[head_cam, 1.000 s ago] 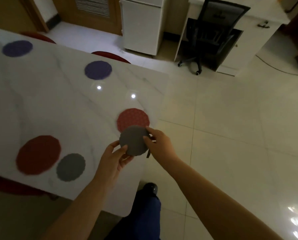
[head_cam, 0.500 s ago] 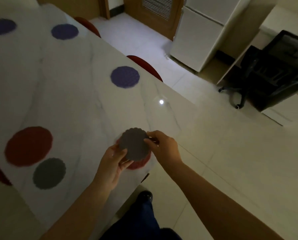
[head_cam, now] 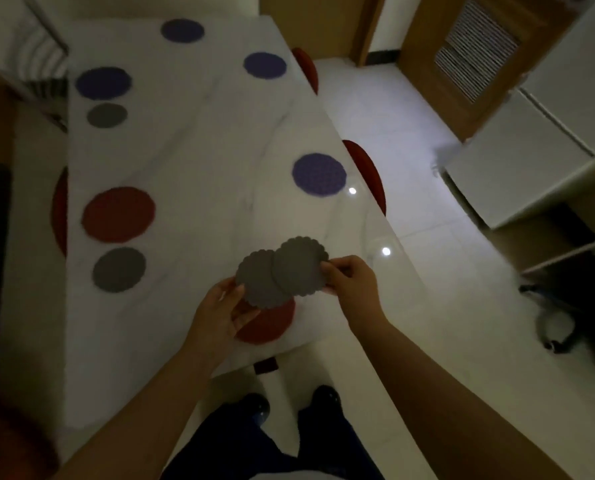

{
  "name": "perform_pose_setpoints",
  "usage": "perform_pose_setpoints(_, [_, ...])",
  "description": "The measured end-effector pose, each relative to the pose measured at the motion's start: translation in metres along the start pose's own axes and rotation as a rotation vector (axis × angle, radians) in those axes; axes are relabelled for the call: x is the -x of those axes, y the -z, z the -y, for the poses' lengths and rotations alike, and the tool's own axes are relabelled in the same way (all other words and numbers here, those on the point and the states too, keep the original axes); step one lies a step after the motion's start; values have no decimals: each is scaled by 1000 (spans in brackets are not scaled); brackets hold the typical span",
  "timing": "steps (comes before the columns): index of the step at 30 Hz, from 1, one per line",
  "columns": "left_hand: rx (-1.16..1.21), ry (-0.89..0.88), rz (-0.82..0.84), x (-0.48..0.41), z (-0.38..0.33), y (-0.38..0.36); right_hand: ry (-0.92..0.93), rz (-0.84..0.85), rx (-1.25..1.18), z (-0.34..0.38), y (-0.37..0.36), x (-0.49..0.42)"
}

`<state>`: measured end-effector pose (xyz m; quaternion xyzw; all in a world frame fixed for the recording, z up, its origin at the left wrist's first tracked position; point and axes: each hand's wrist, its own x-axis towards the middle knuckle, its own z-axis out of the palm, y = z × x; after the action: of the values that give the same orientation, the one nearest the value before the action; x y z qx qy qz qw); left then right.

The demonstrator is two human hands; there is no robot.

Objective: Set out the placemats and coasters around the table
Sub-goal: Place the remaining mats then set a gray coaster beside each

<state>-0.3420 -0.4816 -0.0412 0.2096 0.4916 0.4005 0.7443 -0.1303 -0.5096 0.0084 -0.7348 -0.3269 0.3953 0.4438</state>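
Observation:
Two grey scalloped coasters overlap above the near end of the white marble table (head_cam: 199,161). My left hand (head_cam: 221,311) grips the left grey coaster (head_cam: 256,280), and my right hand (head_cam: 349,280) pinches the right grey coaster (head_cam: 301,268), which is slid partly off the other. Under them a red placemat (head_cam: 271,325) lies on the table, half hidden. At the left lie a red placemat (head_cam: 118,214) with a grey coaster (head_cam: 119,269) beside it. A purple placemat (head_cam: 319,174) sits near the right edge; more purple placemats (head_cam: 103,83) (head_cam: 264,65) (head_cam: 182,30) and a grey coaster (head_cam: 107,115) lie farther off.
Red chair seats (head_cam: 367,173) (head_cam: 306,67) poke out from under the table's right edge, and another (head_cam: 59,209) at the left. A white cabinet (head_cam: 517,161) and a wooden door (head_cam: 469,53) stand at the right. A black office chair (head_cam: 583,306) is at the far right. My legs and shoes (head_cam: 258,407) are below.
The single grey stack in my hands has split into two coasters, the right one drawn out to the right. My view has swung left along the table.

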Motion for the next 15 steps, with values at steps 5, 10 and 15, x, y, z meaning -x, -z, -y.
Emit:
perform_pose_setpoints(5, [174, -123, -206, 26, 21, -16, -29, 82, 52, -19, 31, -30])
perform_pose_setpoints(10, [263, -172, -284, 51, 35, -16, -132, 96, 174, -52, 34, -47])
perform_pose_setpoints(15, [273, -189, -340, 60, 33, -1, -196, 86, 289, -73, 29, -49])
